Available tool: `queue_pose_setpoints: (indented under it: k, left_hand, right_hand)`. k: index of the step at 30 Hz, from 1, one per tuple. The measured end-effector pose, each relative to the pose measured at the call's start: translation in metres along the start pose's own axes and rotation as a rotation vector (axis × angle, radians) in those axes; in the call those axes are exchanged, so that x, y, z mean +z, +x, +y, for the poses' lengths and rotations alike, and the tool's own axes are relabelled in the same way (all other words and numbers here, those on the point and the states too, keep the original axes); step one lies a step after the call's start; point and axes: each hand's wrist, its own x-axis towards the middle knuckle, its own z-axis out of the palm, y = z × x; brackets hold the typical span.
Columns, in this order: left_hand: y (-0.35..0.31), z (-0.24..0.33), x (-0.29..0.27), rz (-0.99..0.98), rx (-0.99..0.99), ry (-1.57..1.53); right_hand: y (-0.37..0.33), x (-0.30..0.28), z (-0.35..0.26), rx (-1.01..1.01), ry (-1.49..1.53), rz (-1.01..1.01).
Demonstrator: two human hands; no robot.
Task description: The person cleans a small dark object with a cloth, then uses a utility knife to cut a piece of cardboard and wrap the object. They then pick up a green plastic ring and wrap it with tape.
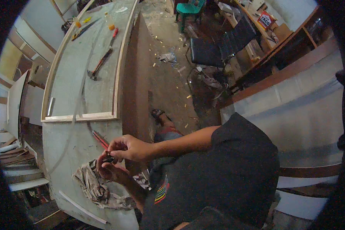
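Over the workbench (67,153), both hands meet at a small dark, shiny object (108,158) whose kind I cannot make out. My left hand (114,172) cradles it from below with curled fingers. From above, my right hand (132,148) closes thumb and fingertips against the same object. Just beyond the fingers is a red-handled tool (99,138), partly hidden by my right hand. A crumpled, stained cloth (90,183) lies on the bench beside my left hand.
A wooden-edged frame (80,117) lies on the bench, with a hammer (99,65), a red-handled screwdriver (115,32) and a handsaw (84,30) inside it. At the lower left lies a pale strip (82,207). A black chair (206,51) and green chair (190,8) stand on the littered floor.
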Motion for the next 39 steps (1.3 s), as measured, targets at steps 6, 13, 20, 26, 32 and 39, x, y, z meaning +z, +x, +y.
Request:
queue_pose_setpoints:
  k: [6,13,20,26,32,39]
  left_hand:
    - [0.0,-0.004,0.009,-0.047,0.058,0.03]
    - [0.013,0.005,0.029,-0.163,0.38,0.431]
    - [0.006,0.045,0.018,-0.016,0.176,-0.304]
    - [0.0,0.051,0.03,0.027,0.227,-0.359]
    - [0.0,0.065,0.015,0.043,0.179,-0.294]
    - [-0.004,0.081,0.018,0.141,-0.09,-0.532]
  right_hand:
    - [0.001,-0.003,0.0,0.075,0.078,0.11]
    - [0.003,-0.016,-0.022,0.156,0.009,0.21]
    - [-0.008,0.011,-0.052,0.17,0.15,0.019]
    - [-0.006,0.014,-0.062,-0.041,0.053,-0.129]
    - [-0.007,0.025,-0.061,-0.048,-0.042,-0.163]
    - [-0.009,0.023,-0.076,0.11,-0.212,0.009]
